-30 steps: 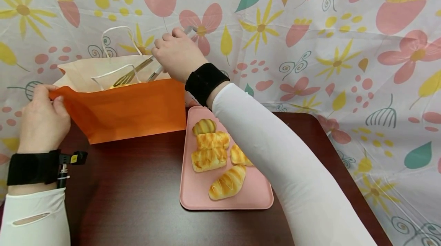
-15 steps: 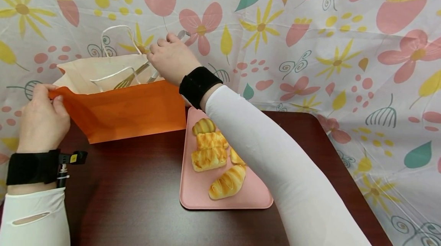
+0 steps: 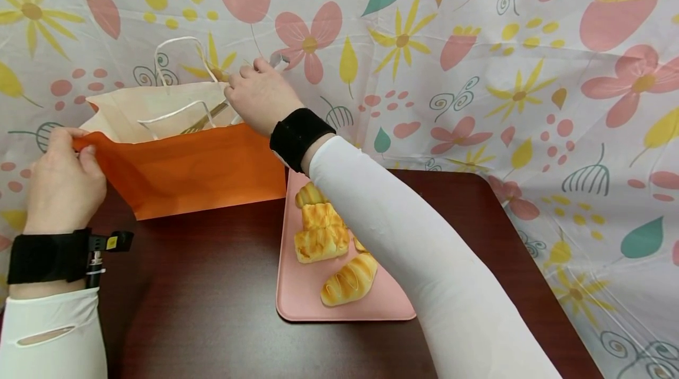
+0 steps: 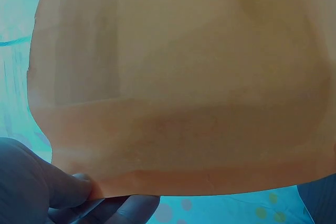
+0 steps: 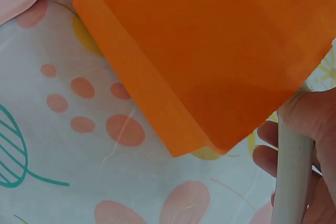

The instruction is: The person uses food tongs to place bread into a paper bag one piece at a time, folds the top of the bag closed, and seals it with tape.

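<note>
While the left hand (image 3: 66,187) pinched its left rim, the orange bag (image 3: 193,175) stood near the far edge of the table (image 3: 201,308), most of its inside hidden. The right hand (image 3: 265,99) curled round tongs (image 5: 294,174), whose lower ends were lost behind the bag's front. Just beside, a white sleeve (image 3: 414,249) partly covered bread (image 3: 347,280) on a pink tray (image 3: 297,303).

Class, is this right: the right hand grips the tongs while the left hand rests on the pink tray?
No: in the head view, the left hand pinches the rim of the orange paper bag. The right hand does grip the tongs.
</note>
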The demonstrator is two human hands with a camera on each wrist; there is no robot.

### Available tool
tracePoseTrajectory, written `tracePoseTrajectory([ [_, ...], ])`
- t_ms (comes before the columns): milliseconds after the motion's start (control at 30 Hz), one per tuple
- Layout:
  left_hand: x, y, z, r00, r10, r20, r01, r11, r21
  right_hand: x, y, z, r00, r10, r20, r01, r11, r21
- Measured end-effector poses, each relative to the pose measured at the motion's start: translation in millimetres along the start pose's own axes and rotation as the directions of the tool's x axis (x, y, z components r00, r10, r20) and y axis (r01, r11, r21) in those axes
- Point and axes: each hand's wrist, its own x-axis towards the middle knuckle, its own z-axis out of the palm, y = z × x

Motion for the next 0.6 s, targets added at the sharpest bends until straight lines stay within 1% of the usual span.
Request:
tracePoseTrajectory([
  [300, 1.3, -1.5, 1.1, 1.0, 0.004, -0.001, -0.004, 1.0, 0.002, -1.2, -2.1, 3.7, 1.0, -0.003, 0.005, 0.003, 1.0, -0.001],
  [600, -0.5, 2.6, -1.0, 1.0, -0.004, 0.004, 0.004, 1.0, 0.006, -1.0, -3.0, 4.2, 1.0, 0.0, 0.015, 0.0, 1.0, 0.014],
])
